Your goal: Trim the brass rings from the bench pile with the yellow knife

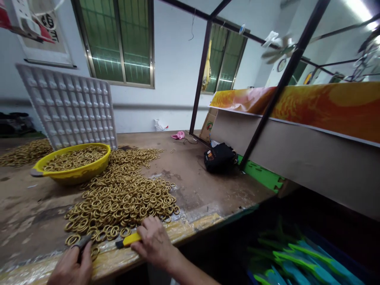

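holding a slim yellow tool with a black tip (131, 239), the right hand (154, 242) hides its rear end within the grip. the left hand (70, 268), cut off below, meets the near edge of heaped brass-coloured round rings (127, 200) on the worn brown counter (202, 180); whether its grip holds one cannot be told.

Bare hands (152, 239): two
Yellow-and-black flat-handled tool (132, 238): one
Dark narrow piece (84, 241): one, kind unclear
Yellow round plastic basin (77, 177): one
Gold-coloured round rings (127, 198): too many to count
Separate ring heaps outside the basin: two
White ribbed rectangular panel (71, 107): one
Black bag (219, 157): one
Green-paned metal-framed windows (135, 43): two
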### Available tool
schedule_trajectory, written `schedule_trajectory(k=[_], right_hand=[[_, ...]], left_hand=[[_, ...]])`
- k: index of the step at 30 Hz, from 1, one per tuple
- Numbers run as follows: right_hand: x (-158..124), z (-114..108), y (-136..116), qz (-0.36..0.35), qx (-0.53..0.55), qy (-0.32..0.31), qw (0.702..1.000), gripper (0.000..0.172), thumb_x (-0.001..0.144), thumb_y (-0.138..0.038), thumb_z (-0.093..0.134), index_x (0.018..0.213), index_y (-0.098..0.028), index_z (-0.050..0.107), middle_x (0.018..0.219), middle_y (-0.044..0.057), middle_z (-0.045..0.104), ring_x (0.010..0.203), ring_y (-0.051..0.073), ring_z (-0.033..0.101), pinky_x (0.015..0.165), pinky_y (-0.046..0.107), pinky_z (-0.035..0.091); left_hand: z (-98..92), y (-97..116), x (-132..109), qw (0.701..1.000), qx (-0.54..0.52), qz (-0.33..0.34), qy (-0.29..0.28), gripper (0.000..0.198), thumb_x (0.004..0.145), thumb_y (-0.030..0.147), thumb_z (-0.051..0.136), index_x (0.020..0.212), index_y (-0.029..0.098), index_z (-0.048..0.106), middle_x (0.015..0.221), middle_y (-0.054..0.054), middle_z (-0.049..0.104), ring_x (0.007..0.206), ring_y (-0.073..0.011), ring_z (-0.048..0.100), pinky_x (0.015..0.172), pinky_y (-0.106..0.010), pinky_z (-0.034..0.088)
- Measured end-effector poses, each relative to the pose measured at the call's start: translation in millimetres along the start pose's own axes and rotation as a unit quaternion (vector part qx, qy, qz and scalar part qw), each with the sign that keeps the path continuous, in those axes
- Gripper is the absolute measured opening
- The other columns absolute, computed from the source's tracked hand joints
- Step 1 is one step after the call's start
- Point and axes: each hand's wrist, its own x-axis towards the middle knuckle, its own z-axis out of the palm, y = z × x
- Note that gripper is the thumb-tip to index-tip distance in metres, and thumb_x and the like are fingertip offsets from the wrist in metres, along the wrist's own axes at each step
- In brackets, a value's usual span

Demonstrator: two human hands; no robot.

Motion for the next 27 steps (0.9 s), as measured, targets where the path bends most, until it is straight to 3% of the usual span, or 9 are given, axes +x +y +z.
schedule_trajectory(k=[9,20,24,27], right_hand=[[2,-14,-3,0.005,0.016,-0.019,1.0,0.027,0.086,-0.046,0.062,0.086,-0.019,0.057,0.093,0.005,0.057,0.089,0.021,0.048,0.077,0.033,0.037],[2,-13,-3,0.006,0.004,-0.015,1.0,0.029,0.084,-0.047,0.065,0.087,-0.019,0.057,0.094,0.005,0.058,0.089,0.021,0.048,0.078,0.034,0.038],[2,-12,-2,0.001,0.004,-0.01,1.0,0.028,0.084,-0.047,0.066,0.086,-0.02,0.057,0.092,0.004,0.058,0.088,0.021,0.048,0.077,0.033,0.038],[2,-10,-1,-0.008,0.005,-0.005,1.0,0.029,0.084,-0.047,0.065,0.086,-0.02,0.057,0.092,0.004,0.059,0.087,0.021,0.05,0.077,0.033,0.04]], left_hand=[[-5.1,9,2,0.999,0.036,0.023,0.008,0.031,0.087,0.038,0.047,0.06,0.025,0.039,0.057,-0.001,0.048,0.056,-0.0197,0.05,0.054,-0.03,0.034],[-4.5,9,3,1.0,0.01,0.025,0.01,0.03,0.087,0.037,0.047,0.061,0.025,0.04,0.059,-0.002,0.05,0.058,-0.0205,0.052,0.056,-0.03,0.036],[-5.0,4,1,0.999,-0.005,0.045,-0.021,0.03,0.086,0.039,0.047,0.06,0.025,0.043,0.061,-0.003,0.051,0.062,-0.022,0.053,0.061,-0.032,0.04],[-8.4,1,-4,0.995,-0.075,0.047,-0.054,0.027,0.083,0.04,0.049,0.062,0.024,0.052,0.065,-0.005,0.057,0.068,-0.0235,0.056,0.068,-0.035,0.044]])
